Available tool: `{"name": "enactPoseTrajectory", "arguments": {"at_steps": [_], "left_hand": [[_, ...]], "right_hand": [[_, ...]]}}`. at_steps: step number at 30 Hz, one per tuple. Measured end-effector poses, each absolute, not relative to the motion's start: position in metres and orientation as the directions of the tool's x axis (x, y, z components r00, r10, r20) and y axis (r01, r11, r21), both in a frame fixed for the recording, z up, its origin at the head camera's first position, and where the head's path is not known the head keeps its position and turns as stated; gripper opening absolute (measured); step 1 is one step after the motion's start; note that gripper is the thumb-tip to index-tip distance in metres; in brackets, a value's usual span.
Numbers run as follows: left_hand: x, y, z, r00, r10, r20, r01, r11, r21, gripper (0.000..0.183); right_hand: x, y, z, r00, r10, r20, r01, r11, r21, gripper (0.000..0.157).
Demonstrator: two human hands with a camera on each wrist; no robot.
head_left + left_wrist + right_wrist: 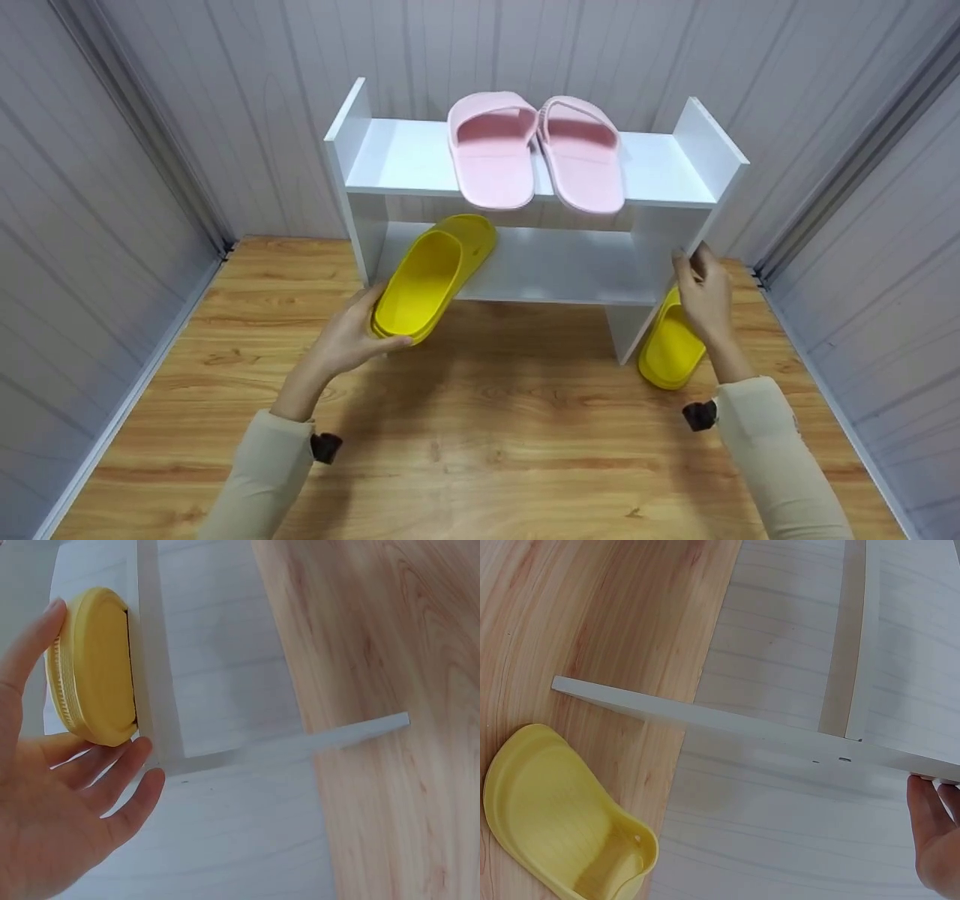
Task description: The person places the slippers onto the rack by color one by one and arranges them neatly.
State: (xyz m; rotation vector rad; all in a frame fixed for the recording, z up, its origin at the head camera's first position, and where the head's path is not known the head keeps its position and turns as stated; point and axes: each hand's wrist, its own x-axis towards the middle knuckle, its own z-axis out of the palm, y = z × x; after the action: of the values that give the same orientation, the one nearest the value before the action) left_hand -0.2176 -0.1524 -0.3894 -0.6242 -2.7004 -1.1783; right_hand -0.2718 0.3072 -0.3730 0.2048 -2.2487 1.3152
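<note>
My left hand (349, 334) grips a yellow slipper (427, 289) by its heel end, thumb on one side and fingers on the other. The slipper's closed toe points into the white shoe rack (555, 270), over the left part of its lower shelf. In the left wrist view the slipper (101, 667) is seen from its heel end. My right hand (706, 296) pinches the front edge of the rack's right side panel; its fingertips touch the outer face in the right wrist view. Below it, a second yellow slipper (671, 349) lies on the floor beside the panel, partly hidden by the hand.
Two pink slippers (495, 165) sit side by side on the top shelf, heels overhanging its front edge. Ribbed pale walls (97, 247) stand behind and on both sides. The rack stands on a wood-patterned floor (480, 450).
</note>
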Motion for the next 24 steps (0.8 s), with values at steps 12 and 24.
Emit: {"name": "enactPoseTrajectory", "arguments": {"at_steps": [12,24], "left_hand": [[-0.214,-0.119,-0.400,-0.894,0.197,0.402,0.424,0.660,0.620,0.084],[-0.211,-0.078,-0.413,-0.886,-0.013,0.463,0.302,0.742,0.599,0.086]], "right_hand": [[-0.270,0.306,-0.372,-0.838,0.130,0.531,-0.395,0.527,-0.753,0.039],[-0.268,0.305,-0.372,-0.838,0.136,0.529,-0.385,0.539,-0.749,0.040]]}}
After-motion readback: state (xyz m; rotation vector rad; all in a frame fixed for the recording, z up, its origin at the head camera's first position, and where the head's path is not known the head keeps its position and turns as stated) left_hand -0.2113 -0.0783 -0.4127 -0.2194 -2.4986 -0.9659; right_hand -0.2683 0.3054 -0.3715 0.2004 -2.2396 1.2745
